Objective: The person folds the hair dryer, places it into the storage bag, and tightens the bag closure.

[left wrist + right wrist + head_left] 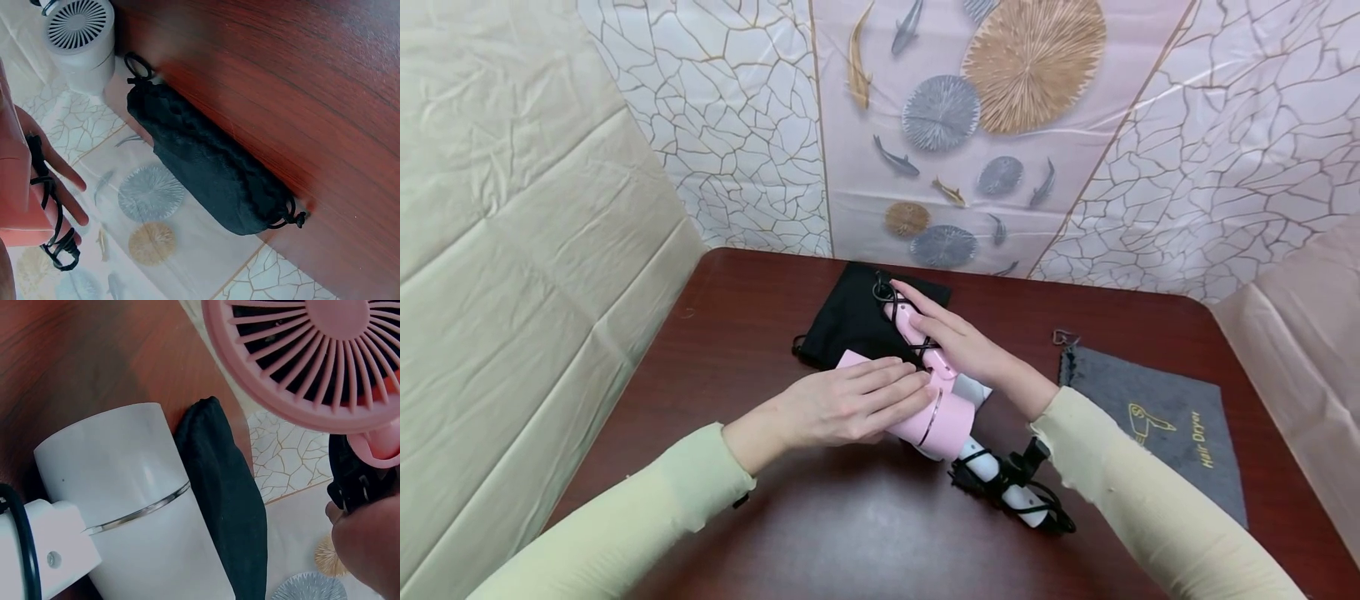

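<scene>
A pink hair dryer (951,421), its black cord bundled along the folded handle, is held above the table by my left hand (842,400), laid across its barrel. The left thumb is hidden. Beside the handle, my right hand (958,337) touches it with the thumb; its fingers look straight, and they show behind the handle in the left wrist view. Below lies a white hair dryer (131,487), mostly covered in the head view except its cord-wrapped handle. The pink dryer's round grille (325,356) fills the upper corner of the right wrist view.
A black drawstring bag (842,312) lies behind the dryers, toward the table's back edge. On the right is a grey pouch (1172,392) printed "Hair Dryer". Patterned sheets hang behind the dark wooden table (737,317), plain cloth at both sides.
</scene>
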{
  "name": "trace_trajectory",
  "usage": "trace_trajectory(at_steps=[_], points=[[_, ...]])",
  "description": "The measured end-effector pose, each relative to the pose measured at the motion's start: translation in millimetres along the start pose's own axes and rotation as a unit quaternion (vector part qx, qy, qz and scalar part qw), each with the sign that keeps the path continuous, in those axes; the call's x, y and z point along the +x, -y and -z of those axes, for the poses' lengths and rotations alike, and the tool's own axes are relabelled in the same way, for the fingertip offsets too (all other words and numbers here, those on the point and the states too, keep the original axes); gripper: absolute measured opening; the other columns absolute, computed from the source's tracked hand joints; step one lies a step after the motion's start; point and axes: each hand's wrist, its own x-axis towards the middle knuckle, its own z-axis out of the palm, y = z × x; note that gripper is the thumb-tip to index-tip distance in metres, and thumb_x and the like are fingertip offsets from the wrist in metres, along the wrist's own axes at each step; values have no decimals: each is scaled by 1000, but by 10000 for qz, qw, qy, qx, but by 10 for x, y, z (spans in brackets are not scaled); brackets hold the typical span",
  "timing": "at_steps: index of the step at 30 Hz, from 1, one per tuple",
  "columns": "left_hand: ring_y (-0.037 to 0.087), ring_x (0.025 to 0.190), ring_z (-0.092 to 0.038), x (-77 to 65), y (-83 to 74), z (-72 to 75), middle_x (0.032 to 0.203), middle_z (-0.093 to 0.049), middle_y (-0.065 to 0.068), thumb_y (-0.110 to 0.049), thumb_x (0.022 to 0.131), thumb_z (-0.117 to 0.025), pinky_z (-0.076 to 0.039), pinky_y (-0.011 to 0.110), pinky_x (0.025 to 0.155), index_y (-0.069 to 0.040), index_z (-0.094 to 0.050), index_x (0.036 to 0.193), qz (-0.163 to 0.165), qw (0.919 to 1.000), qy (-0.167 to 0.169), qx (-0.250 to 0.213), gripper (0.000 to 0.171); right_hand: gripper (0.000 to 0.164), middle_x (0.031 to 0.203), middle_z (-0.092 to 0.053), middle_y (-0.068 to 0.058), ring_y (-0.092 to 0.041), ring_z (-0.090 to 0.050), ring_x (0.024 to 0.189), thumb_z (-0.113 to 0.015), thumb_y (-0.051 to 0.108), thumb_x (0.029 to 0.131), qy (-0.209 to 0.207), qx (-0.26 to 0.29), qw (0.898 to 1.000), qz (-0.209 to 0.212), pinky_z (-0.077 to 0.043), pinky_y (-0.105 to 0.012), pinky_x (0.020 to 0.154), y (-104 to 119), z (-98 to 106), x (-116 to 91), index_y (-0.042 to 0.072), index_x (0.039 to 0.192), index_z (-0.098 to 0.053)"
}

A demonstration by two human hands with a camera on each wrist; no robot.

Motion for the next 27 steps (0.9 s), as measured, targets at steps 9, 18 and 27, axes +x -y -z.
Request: trace_trajectory(at_steps=[9, 18, 27], points=[[23, 138, -61, -26, 11, -38, 151, -61, 14, -23, 100, -63, -42, 40, 122, 0, -58, 148, -155, 9999, 21, -13, 54, 56, 174, -29, 5, -15, -24, 160, -39, 25, 116, 203, -43, 9998, -21, -19, -46, 130, 2, 10, 33, 24, 171, -29], [25, 139, -60, -52, 66, -67, 152, -60, 15, -23, 102, -59, -42, 42, 122, 0, -57, 149, -275, 9996, 50, -64, 52, 54, 172, -34, 7, -12, -26, 159, -42, 27, 115, 634, -367, 9971, -193, -19, -45, 131, 55, 22, 117, 25, 169, -35], [24, 139, -59, -72, 94, -72, 152, -61, 13, -25, 101, -64, -43, 37, 121, -3, -57, 150, -263, 9993, 177, -190, 55, 52, 170, -40, 7, -13, -32, 157, -42, 18, 114, 1187, 95, 9928, -111, -22, -43, 130, 37, -8, 193, 19, 166, -42]])
